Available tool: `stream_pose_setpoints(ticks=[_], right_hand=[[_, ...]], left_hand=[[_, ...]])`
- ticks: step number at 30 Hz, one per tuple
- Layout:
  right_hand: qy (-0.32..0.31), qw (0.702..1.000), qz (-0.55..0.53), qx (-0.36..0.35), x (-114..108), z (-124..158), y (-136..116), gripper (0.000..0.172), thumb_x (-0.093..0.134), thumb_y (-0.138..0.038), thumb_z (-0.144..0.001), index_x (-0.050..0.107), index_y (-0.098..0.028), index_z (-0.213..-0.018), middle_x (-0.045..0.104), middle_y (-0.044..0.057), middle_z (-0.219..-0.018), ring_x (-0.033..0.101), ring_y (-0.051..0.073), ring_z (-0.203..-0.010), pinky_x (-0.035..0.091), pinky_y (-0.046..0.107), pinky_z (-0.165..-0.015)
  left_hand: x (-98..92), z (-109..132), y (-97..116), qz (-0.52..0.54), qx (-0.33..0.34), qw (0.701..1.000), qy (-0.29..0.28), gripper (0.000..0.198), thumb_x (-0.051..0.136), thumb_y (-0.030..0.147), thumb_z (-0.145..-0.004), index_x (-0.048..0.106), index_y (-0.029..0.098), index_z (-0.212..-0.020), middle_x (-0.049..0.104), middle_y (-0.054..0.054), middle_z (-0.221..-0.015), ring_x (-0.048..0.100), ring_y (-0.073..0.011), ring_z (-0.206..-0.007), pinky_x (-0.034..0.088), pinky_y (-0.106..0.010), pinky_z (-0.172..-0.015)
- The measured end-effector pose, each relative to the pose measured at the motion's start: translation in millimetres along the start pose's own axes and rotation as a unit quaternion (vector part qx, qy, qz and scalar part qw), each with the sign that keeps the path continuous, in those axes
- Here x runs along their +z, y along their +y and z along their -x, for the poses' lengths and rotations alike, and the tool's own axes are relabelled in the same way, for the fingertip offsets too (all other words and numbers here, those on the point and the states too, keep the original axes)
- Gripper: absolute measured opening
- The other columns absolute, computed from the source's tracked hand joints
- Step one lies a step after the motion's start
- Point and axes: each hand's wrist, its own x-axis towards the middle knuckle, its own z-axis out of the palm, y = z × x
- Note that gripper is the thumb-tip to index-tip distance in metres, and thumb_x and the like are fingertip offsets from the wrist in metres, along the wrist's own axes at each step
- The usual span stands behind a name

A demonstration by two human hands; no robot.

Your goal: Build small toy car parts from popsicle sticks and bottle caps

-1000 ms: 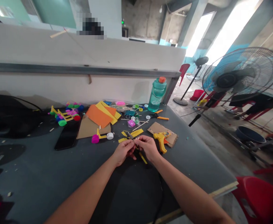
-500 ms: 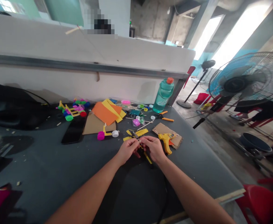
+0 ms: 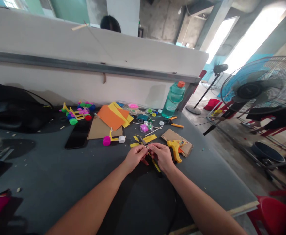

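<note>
Although white lettering runs across the green bottle [image 3: 173,99] at the far edge of the table [image 3: 211,176], it is too slanted and blurred to be read with certainty; the mark on the hub of the large fan [image 3: 249,89], to the right, is likewise illegible. The small pale piece [image 3: 147,147] lies at the meeting point of the fingertips, above the near-middle part of the table; it appears light and slender, mostly covered by the fingers, and its full shape cannot be told. Left hand [image 3: 135,156] and right hand [image 3: 162,156] are brought together, thumbs and forefingers pinched on this piece from either side, with the other fingers curled beneath. Both forearms reach inward from the lower edge of the view, converging at the hands. Directly below and beyond them is a pointed tool [image 3: 142,141] with a grey tip, partly hidden by the hands, among yellow strips [image 3: 150,138]. Just beside the right hand, a yellow glue gun [image 3: 174,150] rests partly on a piece of cardboard [image 3: 187,150]. To the left of the hands stand a pair of joined caps [image 3: 106,141], one magenta and one white, on a yellow frame; farther left lies a black phone [image 3: 76,137], flat on the table.
</note>
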Motion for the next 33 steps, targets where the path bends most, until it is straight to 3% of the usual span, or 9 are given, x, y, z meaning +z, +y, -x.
stream_pose_setpoints(ticks=[4, 8, 19, 22, 27, 31, 33], right_hand=[[-0.027, 1.0, -0.003, -0.004, 1, 1, 1, 0.02, 0.072, -0.029, -0.063, 0.071, -0.014, -0.075, 0.063, 0.0, -0.061, 0.045, 0.006, -0.043, 0.034, 0.02, -0.043], [-0.073, 0.997, -0.034, -0.006, 1, 3, -1, 0.024, 0.073, -0.026, -0.063, 0.071, -0.015, -0.084, 0.065, 0.001, -0.071, 0.045, 0.005, -0.045, 0.034, 0.019, -0.044], [-0.046, 0.997, 0.042, -0.033, -1, 2, -1, 0.016, 0.069, -0.028, -0.066, 0.071, -0.015, -0.076, 0.062, 0.0, -0.06, 0.041, 0.005, -0.042, 0.031, 0.019, -0.042], [-0.039, 0.991, 0.108, -0.067, -3, 3, 0, 0.016, 0.066, -0.028, -0.069, 0.072, -0.016, -0.077, 0.064, 0.0, -0.061, 0.046, 0.008, -0.046, 0.035, 0.021, -0.045], [-0.021, 0.964, 0.215, -0.154, -3, 2, 2, 0.013, 0.065, -0.027, -0.07, 0.072, -0.017, -0.076, 0.067, 0.003, -0.073, 0.06, 0.016, -0.068, 0.046, 0.027, -0.064], [-0.055, 0.952, 0.271, -0.135, -5, 1, -10, 0.019, 0.059, -0.033, -0.076, 0.068, -0.017, -0.083, 0.066, 0.003, -0.072, 0.059, 0.017, -0.065, 0.046, 0.028, -0.062], [-0.062, 0.918, 0.366, -0.137, -9, 4, -22, 0.026, 0.058, -0.037, -0.077, 0.065, -0.018, -0.093, 0.065, 0.004, -0.08, 0.059, 0.018, -0.071, 0.045, 0.029, -0.066]], left_hand=[[0.5, 1, 2, -0.048, 0.042, 0.998, 0.026, 0.035, 0.055, 0.045, -0.077, 0.047, 0.015, -0.061, 0.044, 0.004, -0.059, 0.05, -0.009, -0.053, 0.051, -0.023, -0.046], [-1.4, 3, 6, -0.035, 0.059, 0.997, 0.031, 0.032, 0.054, 0.042, -0.078, 0.047, 0.015, -0.062, 0.042, 0.005, -0.059, 0.049, -0.0086, -0.054, 0.052, -0.024, -0.051], [-4.0, 3, 5, -0.104, 0.038, 0.994, 0.009, 0.027, 0.05, 0.037, -0.079, 0.051, 0.015, -0.063, 0.045, 0.005, -0.055, 0.051, -0.0093, -0.047, 0.047, -0.023, -0.049], [-4.8, 2, 0, -0.105, 0.047, 0.993, 0.009, 0.027, 0.048, 0.04, -0.081, 0.056, 0.015, -0.073, 0.048, 0.003, -0.06, 0.05, -0.0104, -0.053, 0.048, -0.024, -0.052], [-6.0, 1, -7, -0.156, 0.065, 0.986, -0.002, 0.034, 0.045, 0.047, -0.083, 0.055, 0.015, -0.076, 0.047, 0.002, -0.062, 0.05, -0.0105, -0.052, 0.046, -0.023, -0.05], [-13.6, 2, -3, -0.228, 0.088, 0.97, 0.012, 0.034, 0.044, 0.046, -0.085, 0.055, 0.016, -0.072, 0.05, 0.002, -0.059, 0.052, -0.0108, -0.049, 0.044, -0.022, -0.049], [-20.1, 2, 1, -0.255, 0.109, 0.959, 0.056, 0.033, 0.043, 0.045, -0.085, 0.055, 0.017, -0.072, 0.05, 0.002, -0.059, 0.053, -0.0114, -0.051, 0.044, -0.021, -0.05]])
